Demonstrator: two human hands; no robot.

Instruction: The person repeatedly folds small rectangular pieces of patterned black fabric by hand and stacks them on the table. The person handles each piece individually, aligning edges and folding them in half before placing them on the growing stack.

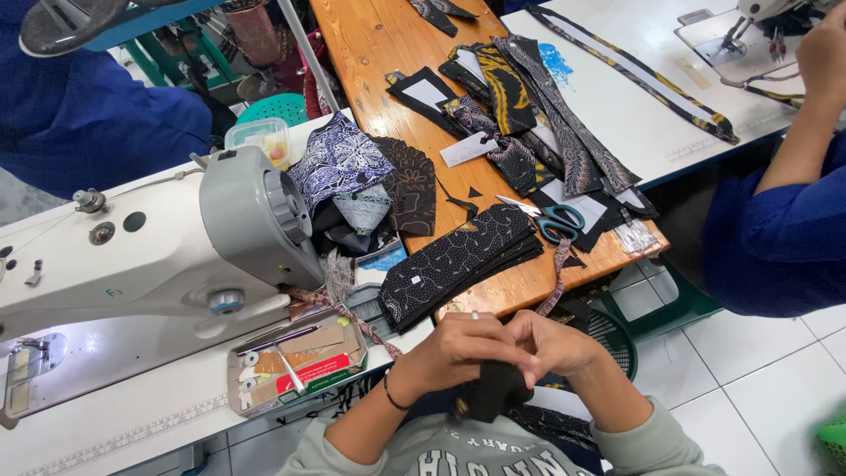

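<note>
Both my hands meet in front of my chest at the bottom of the view. My left hand (458, 348), with a ring and a dark wristband, and my right hand (557, 342) pinch a small piece of black fabric (493, 392) that hangs down between them. Just beyond my hands a stack of black patterned fabric strips (458, 260) lies on the wooden table's near edge (529, 286). The white sewing machine (167, 238) stands to my left.
Teal-handled scissors (557, 220) lie among cut batik pieces (529, 115) on the wooden table. A tray of small tools (295, 361) sits by the machine. Loose blue and brown cloth (361, 181) is heaped behind it. A person in blue (780, 220) works at the right; another sits at far left.
</note>
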